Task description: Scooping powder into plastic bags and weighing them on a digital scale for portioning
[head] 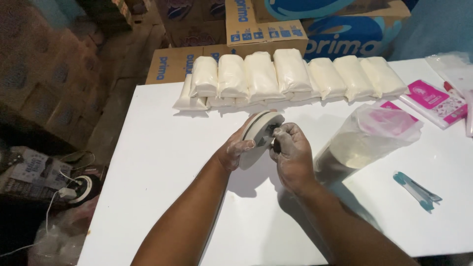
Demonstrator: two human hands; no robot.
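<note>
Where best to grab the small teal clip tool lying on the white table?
Take the small teal clip tool across its narrow middle, coming straight down from above. It lies flat on the white table, clear all round, apart from the right hand.

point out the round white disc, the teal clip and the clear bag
round white disc (262, 127), head view, on its rim
teal clip (416, 191), head view, mid-body
clear bag (362, 143), head view, on its side

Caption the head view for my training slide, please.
Both floured hands, left and right, grip a round white disc above the white table.
</note>
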